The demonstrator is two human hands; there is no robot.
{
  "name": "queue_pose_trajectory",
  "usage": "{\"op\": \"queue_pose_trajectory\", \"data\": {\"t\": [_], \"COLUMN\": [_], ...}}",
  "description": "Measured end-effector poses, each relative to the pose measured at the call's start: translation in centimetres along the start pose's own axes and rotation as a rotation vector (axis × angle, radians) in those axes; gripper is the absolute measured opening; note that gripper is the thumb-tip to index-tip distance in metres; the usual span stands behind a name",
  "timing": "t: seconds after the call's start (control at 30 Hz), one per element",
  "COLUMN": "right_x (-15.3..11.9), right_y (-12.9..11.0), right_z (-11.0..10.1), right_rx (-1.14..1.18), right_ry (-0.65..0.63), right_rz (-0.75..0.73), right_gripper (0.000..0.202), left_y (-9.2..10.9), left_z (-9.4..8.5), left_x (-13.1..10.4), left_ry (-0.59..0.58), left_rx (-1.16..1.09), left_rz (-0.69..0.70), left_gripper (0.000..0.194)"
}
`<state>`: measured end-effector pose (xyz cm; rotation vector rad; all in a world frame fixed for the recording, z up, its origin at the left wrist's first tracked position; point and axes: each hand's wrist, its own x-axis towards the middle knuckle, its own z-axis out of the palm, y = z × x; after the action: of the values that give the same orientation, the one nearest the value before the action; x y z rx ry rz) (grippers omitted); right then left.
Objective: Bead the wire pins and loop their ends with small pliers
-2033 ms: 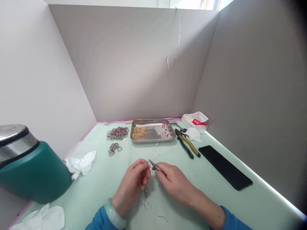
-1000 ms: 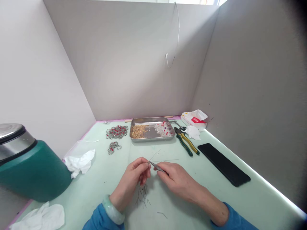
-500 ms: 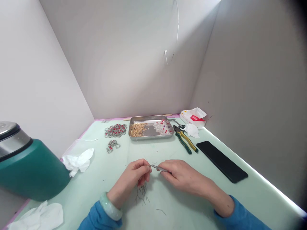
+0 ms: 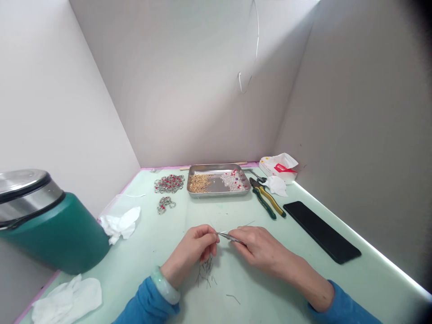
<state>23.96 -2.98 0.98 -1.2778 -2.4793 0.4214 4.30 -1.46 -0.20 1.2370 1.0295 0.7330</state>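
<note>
My left hand (image 4: pixel 199 243) is closed, thumb and forefinger pinching what looks like a short thin wire, mostly hidden by the fingertips. A green bangle circles that wrist. My right hand (image 4: pixel 258 243) is wrapped round slim needle-nose pliers (image 4: pixel 229 236), their handles hidden in the palm. The tapered tip of the pliers meets the left fingertips. Under my left hand lies a small heap of cut wire pieces (image 4: pixel 206 272). One bent wire piece (image 4: pixel 233 297) rests apart, nearer to me.
A metal tray (image 4: pixel 219 194) holds gold and clear-and-red beads. Left of it lie beaded ring piles (image 4: pixel 169 183). Cutting pliers (image 4: pixel 268 200), a black phone (image 4: pixel 320 231) and a paper packet (image 4: pixel 280 167) are on the right. A green flask (image 4: pixel 64 238) and crumpled tissues (image 4: pixel 67 301) occupy the left.
The whole view has shifted, so everything appears slightly further right. Both hands keep nearly the same pose, with the pliers' tip still at the left fingertips.
</note>
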Motion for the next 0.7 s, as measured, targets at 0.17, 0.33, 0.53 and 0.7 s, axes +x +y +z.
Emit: {"op": "queue_pose_trajectory", "data": {"t": [0.17,0.33,0.53,0.7], "right_x": [0.1,-0.1,-0.2,-0.2], "right_y": [0.5,1.9,2.8,3.0], "right_z": [0.9,1.6,2.3,2.5], "right_rx": [0.018,-0.136,-0.222,-0.208], "right_ry": [0.0,0.011,0.001,-0.02], "right_rz": [0.021,0.167,0.236,0.238], "right_gripper": [0.022,0.023,0.024,0.026], "left_y": [-0.3,0.3,2.5,-0.2], "left_z": [0.2,-0.4,-3.0,-8.6], "left_x": [0.3,-0.7,-7.4,-14.7], "left_ry": [0.035,0.191,0.443,0.906], "left_rx": [0.107,0.259,0.651,1.184], "left_rz": [-0.002,0.073,0.271,0.004], "left_gripper": [0.016,0.024,0.019,0.023]}}
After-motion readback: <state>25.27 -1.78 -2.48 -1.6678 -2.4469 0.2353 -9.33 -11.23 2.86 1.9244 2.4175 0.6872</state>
